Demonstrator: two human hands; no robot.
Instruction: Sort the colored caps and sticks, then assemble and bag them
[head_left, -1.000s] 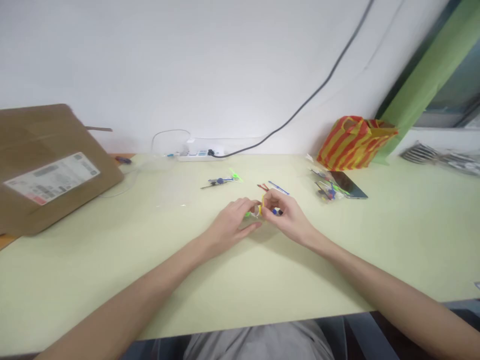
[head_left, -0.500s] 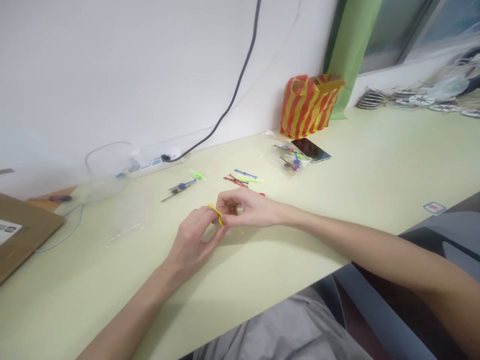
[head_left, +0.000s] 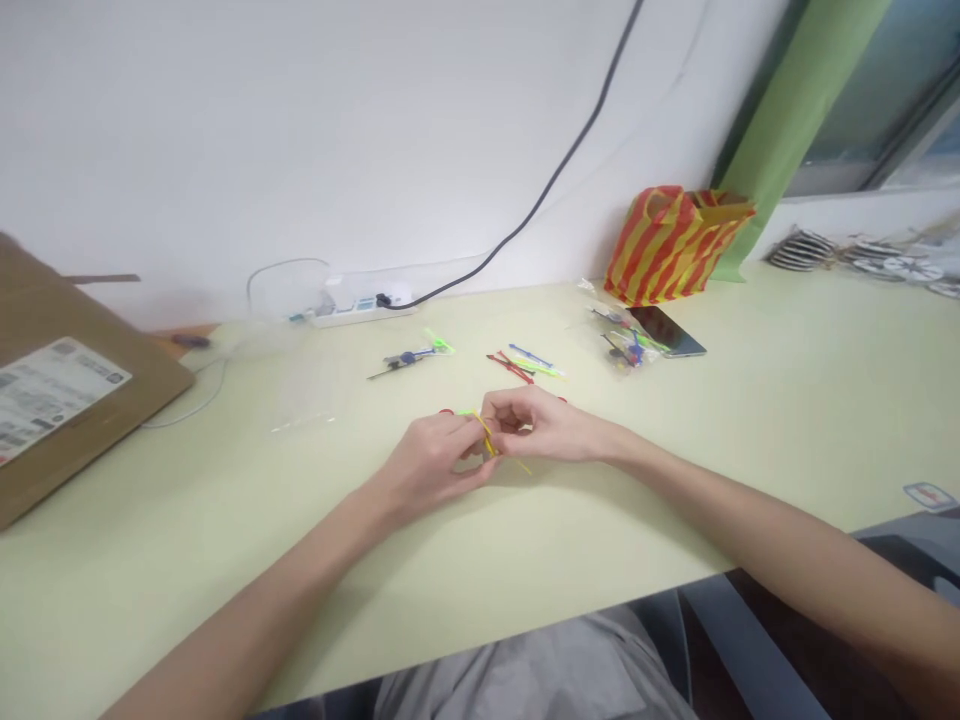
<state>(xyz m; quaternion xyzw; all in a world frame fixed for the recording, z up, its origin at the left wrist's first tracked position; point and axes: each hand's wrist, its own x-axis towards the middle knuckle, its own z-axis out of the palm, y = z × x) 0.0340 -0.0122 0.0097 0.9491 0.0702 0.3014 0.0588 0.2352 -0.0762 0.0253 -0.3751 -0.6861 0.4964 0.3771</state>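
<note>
Both hands meet low over the table, fingertips close together. Pinched between them is a thin yellow plastic strip, partly hidden by the fingers. My left hand closes on it from the left, and my right hand grips it from the right, fingers curled. A thin yellow end pokes out below the right fingers. Small red and green bits show just behind the left fingers; what they belong to is hidden. Beyond the hands lie several slim plastic sticks, among them a red one and a blue one.
Left of the sticks lies a small blue and grey piece with a bright green one. Clear bags of parts sit beside a phone and striped bag. A cardboard box and power strip stand left.
The view has swung left, so everything sits further right in the picture. Both hands keep hold of the yellow strip, and red and green bits now show behind the left fingers.
</note>
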